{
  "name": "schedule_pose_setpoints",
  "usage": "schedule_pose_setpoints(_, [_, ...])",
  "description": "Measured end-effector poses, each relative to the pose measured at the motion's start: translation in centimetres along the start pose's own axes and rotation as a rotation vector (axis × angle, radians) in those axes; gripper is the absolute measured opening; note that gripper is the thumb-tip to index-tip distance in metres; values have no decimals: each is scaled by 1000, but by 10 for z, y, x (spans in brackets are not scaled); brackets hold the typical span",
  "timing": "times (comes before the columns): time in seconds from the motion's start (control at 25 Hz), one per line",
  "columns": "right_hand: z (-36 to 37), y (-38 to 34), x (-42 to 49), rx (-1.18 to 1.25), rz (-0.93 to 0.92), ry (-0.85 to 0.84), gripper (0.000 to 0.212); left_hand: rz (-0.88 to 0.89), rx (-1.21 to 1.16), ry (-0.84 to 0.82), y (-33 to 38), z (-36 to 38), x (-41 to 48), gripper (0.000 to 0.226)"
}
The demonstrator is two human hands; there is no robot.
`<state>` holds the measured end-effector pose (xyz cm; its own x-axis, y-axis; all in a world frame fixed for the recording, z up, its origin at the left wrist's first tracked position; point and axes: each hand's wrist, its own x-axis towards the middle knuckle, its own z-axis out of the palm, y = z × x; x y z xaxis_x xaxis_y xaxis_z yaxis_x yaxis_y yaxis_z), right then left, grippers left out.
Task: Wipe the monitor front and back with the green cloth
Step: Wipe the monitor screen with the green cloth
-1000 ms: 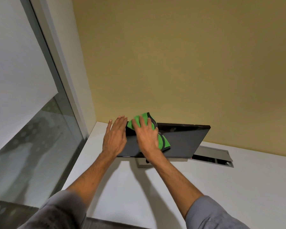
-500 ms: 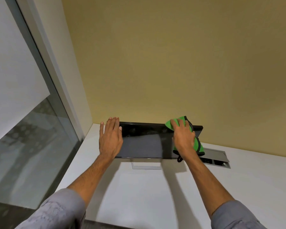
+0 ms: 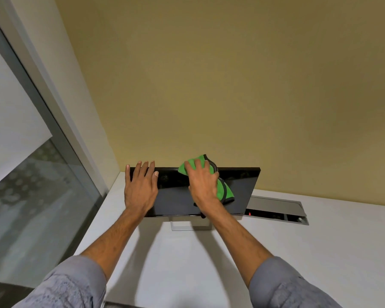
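Right hand point(image 3: 202, 185) with green cloth point(image 3: 226, 192) on monitor point(image 3: 242, 185) screen, left hand point(image 3: 140, 187) flat alongside

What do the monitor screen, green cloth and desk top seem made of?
Monitor screen: glossy black glass or plastic; it shows reflections.
Green cloth: soft fabric, perhaps microfibre; bunched, dark-edged.
Desk top: smooth matt white, perhaps laminate; soft shadows, no glare.
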<state>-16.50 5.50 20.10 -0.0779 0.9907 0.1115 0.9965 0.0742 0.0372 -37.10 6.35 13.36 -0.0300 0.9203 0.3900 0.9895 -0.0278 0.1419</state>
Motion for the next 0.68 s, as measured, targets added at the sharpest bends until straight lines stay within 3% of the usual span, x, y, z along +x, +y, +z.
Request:
schedule_pose_setpoints(0.32, [24, 145, -10, 56, 204, 24, 87, -19, -4, 19, 9, 4, -3, 60])
schedule_pose_setpoints(0.44, [20, 192, -11, 366, 466, 105, 70, -40, 13, 23, 14, 5, -3, 60])
schedule_pose_setpoints(0.52, [11, 200, -10, 472, 601, 213, 71, -65, 19, 10, 18, 6, -1, 61])
schedule_pose_setpoints(0.6, [2, 184, -11, 376, 487, 340, 83, -78, 20, 4, 21, 8, 1, 63])
schedule_pose_setpoints(0.68, [-8, 147, -10, 268, 265, 341, 93, -83, 11, -2, 20, 8, 1, 64])
